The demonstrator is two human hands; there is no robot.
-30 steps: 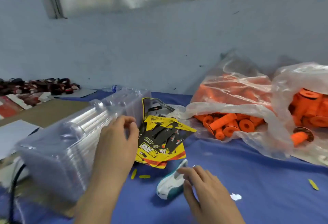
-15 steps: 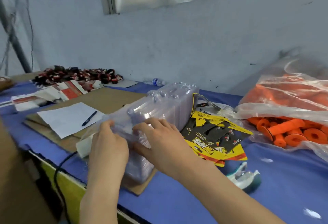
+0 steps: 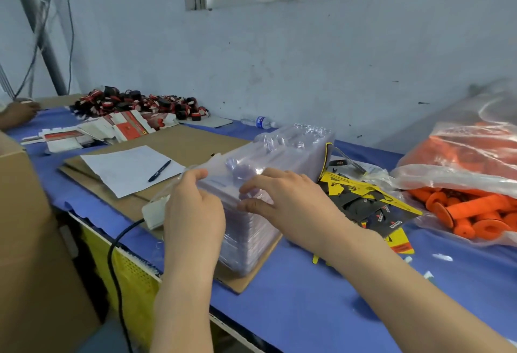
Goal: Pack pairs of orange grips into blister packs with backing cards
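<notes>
At the near-left corner of the stack, the left hand [image 3: 195,212] curls its fingers over the edge of the top blister pack [image 3: 223,163] and grips it, the thin shell lifted slightly from those below. The stack of clear blister packs [image 3: 293,154] lies on a cardboard sheet [image 3: 195,140] on the blue table [image 3: 307,296], near its front edge. The nested shells are glossy, see-through and faintly violet, with moulded domes on top. The right hand [image 3: 291,204] pinches the upper layers between forefinger and thumb. The risk, as I judge it, is that the nested shells cling, so several may come away together, or the whole stack may slide toward the edge if the right hand eases. Just right of the stack lie the yellow-and-black backing cards [image 3: 361,201], loosely heaped. Farther right, the orange grips [image 3: 472,212] spill from an open plastic bag [image 3: 461,173], none packed yet.
</notes>
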